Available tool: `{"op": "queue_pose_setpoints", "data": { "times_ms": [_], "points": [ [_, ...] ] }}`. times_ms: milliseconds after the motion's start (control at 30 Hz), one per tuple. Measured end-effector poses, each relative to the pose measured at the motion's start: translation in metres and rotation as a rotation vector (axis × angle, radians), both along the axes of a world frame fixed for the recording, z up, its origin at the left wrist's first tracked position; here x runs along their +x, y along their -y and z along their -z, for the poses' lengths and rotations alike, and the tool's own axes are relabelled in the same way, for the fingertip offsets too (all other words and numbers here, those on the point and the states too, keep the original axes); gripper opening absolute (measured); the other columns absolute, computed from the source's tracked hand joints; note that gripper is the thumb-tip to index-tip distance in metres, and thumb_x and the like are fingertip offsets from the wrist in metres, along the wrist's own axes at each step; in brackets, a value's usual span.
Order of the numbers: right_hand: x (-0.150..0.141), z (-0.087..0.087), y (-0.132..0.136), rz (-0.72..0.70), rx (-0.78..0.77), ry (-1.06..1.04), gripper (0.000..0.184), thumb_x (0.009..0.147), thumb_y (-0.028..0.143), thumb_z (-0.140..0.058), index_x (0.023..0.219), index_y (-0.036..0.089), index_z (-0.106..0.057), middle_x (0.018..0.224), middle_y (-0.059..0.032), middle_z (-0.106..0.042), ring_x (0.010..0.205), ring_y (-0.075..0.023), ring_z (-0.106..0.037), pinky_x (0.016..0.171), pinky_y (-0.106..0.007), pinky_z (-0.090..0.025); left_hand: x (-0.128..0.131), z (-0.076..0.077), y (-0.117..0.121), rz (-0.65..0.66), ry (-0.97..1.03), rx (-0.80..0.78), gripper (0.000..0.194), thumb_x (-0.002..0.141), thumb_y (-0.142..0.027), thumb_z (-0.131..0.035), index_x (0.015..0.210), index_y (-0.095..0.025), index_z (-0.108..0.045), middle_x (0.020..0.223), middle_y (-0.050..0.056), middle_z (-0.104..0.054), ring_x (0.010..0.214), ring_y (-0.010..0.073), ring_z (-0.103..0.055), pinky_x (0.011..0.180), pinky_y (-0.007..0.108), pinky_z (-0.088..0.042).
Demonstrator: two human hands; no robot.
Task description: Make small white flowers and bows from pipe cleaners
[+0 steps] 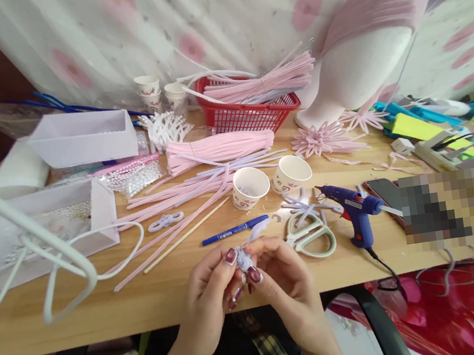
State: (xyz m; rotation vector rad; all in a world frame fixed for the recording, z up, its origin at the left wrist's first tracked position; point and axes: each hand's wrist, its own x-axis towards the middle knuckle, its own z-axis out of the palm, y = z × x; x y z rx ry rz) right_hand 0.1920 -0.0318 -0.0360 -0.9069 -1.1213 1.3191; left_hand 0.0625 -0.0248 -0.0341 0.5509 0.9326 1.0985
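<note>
Near the table's front edge, my left hand [212,287] and my right hand [285,279] meet, fingers pinched around a small bunched lavender pipe cleaner [244,260]. A pale loose end [257,230] sticks up from it toward the back right. Part of the bunch is covered by fingertips. Just beyond the hands lies a blue marker pen [234,230]. White-handled scissors [311,236] rest beside my right hand, with short lavender pipe cleaner pieces [307,206] behind them. Two paper cups [251,190] stand farther back; the left one has small lavender bits inside.
A blue glue gun [351,208] with its cord lies right of the scissors, near a phone [385,195]. Pink pipe cleaners [220,150], a red basket [250,114] and a white mannequin head [358,72] are behind. White boxes [103,211] and a pale curved stand [27,224] occupy the left.
</note>
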Motion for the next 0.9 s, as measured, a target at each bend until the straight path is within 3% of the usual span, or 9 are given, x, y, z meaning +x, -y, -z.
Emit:
{"op": "queue_pose_setpoints", "data": {
  "times_ms": [133,300,500,767,900],
  "points": [
    [0.001,0.007,-0.005,-0.054,-0.057,-0.108,0.015,0.092,0.035,-0.075,0.103,0.025,-0.073,0.077,-0.0003,-0.067,0.062,-0.0136,-0.061,0.059,-0.023,-0.053,0.003,0.004,0.001,0.026,0.115,0.001,0.051,0.077,-0.058,-0.079,0.06,-0.019,-0.05,0.053,-0.007,-0.037,0.05,0.0079,-0.029,0.048,0.022,-0.027],
    [0.001,0.019,-0.009,-0.084,-0.089,-0.187,0.016,0.089,0.034,-0.077,0.097,0.023,-0.069,0.076,0.0003,-0.067,0.062,-0.0133,-0.062,0.06,-0.023,-0.053,0.004,0.002,0.001,-0.003,0.025,0.008,0.049,0.081,-0.054,-0.077,0.06,-0.018,-0.051,0.054,-0.006,-0.041,0.051,0.0077,-0.031,0.051,0.022,-0.026],
    [0.002,0.008,-0.013,-0.138,-0.081,-0.185,0.013,0.091,0.03,-0.077,0.102,0.024,-0.073,0.08,-0.0002,-0.07,0.067,-0.0135,-0.066,0.068,-0.024,-0.056,0.002,-0.006,-0.005,-0.028,0.07,-0.041,0.045,0.077,-0.047,-0.081,0.057,-0.017,-0.054,0.054,-0.006,-0.043,0.051,0.0072,-0.032,0.052,0.022,-0.027],
    [0.0,0.017,-0.011,-0.065,-0.096,-0.23,0.012,0.089,0.028,-0.08,0.098,0.022,-0.073,0.079,-0.0004,-0.07,0.068,-0.0115,-0.065,0.064,-0.02,-0.054,0.003,0.01,-0.008,0.028,0.187,-0.039,0.046,0.076,-0.047,-0.081,0.056,-0.017,-0.052,0.052,-0.008,-0.037,0.049,0.0066,-0.027,0.047,0.02,-0.026],
    [0.0,0.02,-0.012,-0.059,-0.122,-0.278,0.015,0.085,0.026,-0.083,0.091,0.022,-0.071,0.077,0.0008,-0.069,0.067,-0.0109,-0.065,0.064,-0.019,-0.054,0.005,0.006,-0.006,0.02,0.103,-0.015,0.047,0.077,-0.048,-0.08,0.058,-0.018,-0.05,0.055,-0.008,-0.038,0.051,0.0069,-0.027,0.05,0.021,-0.026]
  ]
}}
